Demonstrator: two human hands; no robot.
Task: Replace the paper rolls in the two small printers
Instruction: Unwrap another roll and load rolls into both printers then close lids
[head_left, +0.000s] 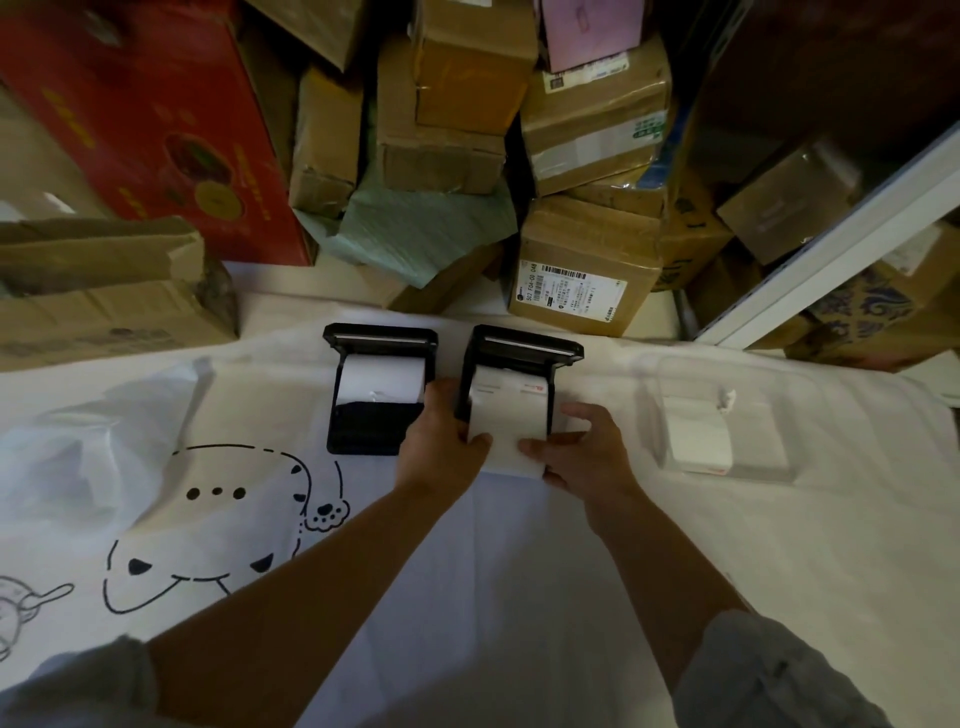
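Both lids up, and I'm on the right printer (519, 374) now — my left hand (441, 441) curls round its side while my right hand (582, 447) pinches the paper tail (506, 436) with the left thumb, drawn toward me over the front edge. Keep it square and taut before closing. The left printer (379, 389) — roll seated, untouched

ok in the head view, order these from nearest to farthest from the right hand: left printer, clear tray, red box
1. Clear tray, just right of the right hand.
2. Left printer, beyond the left hand.
3. Red box, far back left.
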